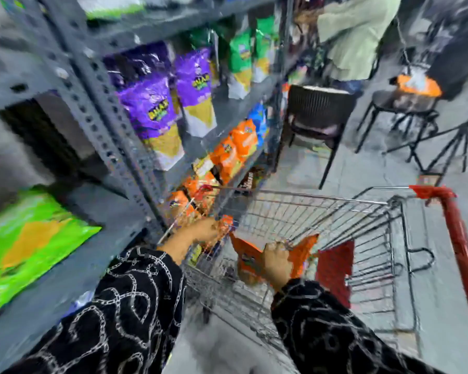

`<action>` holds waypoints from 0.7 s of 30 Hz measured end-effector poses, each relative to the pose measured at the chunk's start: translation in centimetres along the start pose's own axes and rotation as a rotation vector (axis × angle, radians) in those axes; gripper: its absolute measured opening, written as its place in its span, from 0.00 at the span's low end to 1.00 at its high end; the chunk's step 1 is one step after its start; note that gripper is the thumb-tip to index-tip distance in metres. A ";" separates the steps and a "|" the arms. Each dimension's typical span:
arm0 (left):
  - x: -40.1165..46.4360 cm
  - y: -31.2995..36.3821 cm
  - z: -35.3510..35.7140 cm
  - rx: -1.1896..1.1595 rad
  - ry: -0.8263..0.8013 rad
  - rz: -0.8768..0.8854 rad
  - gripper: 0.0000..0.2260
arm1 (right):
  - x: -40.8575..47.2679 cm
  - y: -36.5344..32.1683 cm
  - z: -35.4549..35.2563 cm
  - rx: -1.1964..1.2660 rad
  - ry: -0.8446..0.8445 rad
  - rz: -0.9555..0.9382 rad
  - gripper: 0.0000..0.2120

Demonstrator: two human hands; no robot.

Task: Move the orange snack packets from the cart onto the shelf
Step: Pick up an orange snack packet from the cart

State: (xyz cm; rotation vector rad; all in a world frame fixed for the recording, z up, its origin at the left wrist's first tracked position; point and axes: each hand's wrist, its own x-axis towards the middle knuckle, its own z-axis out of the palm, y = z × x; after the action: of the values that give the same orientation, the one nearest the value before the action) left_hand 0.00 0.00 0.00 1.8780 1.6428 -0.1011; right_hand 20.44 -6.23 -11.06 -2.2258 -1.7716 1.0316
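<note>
While we lean over the wire cart (335, 220), our right hand (277, 261) is closed around the top of an orange snack packet (250, 261) inside the basket, near its left side; the packet stands upright against the mesh. Our left hand (203, 232) reaches over the cart's left rim toward the shelf (135, 163), and blur keeps us from telling whether it grips anything. A red panel (335, 268) sits against the basket's rear wall, below the red handle (454, 233). On the lower level of the grey metal shelf, more orange packets (235, 149) lean in a row at the front edge, with a blue packet (258, 117) at their far end. One level up stand purple packets (157, 114) and, further along, green ones (241, 55). A bright green packet (33, 238) lies on the nearer rack to the left. Beyond the cart, a dark chair (316, 114) and a stool (405, 106) stand on the grey tiled floor (376, 163)
</note>
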 end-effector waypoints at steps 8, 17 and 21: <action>4.6 -1.4 6.7 0.029 -0.335 -0.287 0.14 | -0.7 1.5 0.6 0.067 0.035 0.147 0.21; 9.4 -1.2 11.4 -0.658 0.004 -0.456 0.14 | 2.3 3.6 2.3 0.554 0.160 0.433 0.12; 11.2 -2.1 11.9 -0.670 0.084 -0.421 0.18 | 2.1 2.7 1.3 0.529 0.172 0.473 0.11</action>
State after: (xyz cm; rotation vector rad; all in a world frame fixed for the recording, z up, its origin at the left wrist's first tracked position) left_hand 4.54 3.79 -15.40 1.0387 1.8134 0.3210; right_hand 22.14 -5.63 -14.26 -2.3157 -0.7856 1.1667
